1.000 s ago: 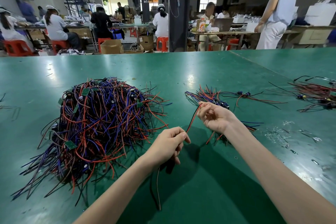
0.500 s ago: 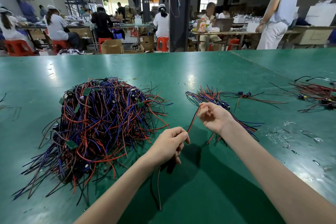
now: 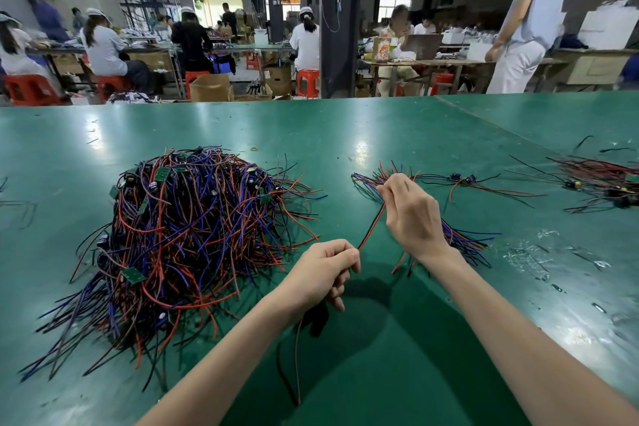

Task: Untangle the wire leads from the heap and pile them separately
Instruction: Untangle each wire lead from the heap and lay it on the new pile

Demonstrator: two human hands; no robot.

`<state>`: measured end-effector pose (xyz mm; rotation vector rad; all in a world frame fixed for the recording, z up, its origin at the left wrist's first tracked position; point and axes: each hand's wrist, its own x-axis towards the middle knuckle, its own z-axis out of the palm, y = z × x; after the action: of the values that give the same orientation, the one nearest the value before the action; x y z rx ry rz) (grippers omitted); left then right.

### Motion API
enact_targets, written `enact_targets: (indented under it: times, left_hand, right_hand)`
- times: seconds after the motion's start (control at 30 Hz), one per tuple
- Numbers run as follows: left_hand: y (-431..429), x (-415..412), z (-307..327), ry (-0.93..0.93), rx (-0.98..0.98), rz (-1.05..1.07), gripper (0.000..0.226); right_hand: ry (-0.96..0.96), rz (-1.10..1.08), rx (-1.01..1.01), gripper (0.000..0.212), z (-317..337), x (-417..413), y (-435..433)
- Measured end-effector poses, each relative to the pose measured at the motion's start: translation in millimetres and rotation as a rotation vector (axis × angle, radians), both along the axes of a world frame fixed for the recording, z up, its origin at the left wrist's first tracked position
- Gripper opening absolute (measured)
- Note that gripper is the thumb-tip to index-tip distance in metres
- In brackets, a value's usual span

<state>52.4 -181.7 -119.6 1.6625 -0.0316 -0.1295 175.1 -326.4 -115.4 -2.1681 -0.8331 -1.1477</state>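
Vs. 1.0 s ago: the left hand [image 3: 323, 273] is unmoved, fist curled round the red-black wire lead [image 3: 371, 226]. The right hand [image 3: 411, 214] has lifted slightly and turned its back to the camera, pinching the lead's upper end. The heap [image 3: 186, 235] sits on the green table [image 3: 345, 124] left of both hands, and the separate pile [image 3: 465, 240] is partly covered by the right wrist. The lead's tail below the left hand is hard to trace, and a further bundle [image 3: 601, 180] is cut off at the right edge.
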Motion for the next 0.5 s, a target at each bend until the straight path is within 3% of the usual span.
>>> enact_targets:
  times: [0.2, 0.27, 0.37, 0.5]
  left_hand:
    - [0, 0, -3, -0.005, -0.017, 0.012, 0.028]
    - [1, 0, -4, -0.007, -0.019, 0.011, 0.028]
    - [2, 0, -4, -0.004, -0.017, 0.02, 0.028]
    - [3, 0, -4, -0.004, -0.013, 0.029, 0.028]
  right_hand:
    - [-0.142, -0.033, -0.04, 0.026, -1, 4, -6]
    - [-0.092, -0.04, -0.001, 0.025, -2, 5, -5]
    - [0.317, -0.026, 0.234, 0.027, 2, 4, 1]
    - [1.155, 0.32, 0.885, 0.024, 17, 6, 3]
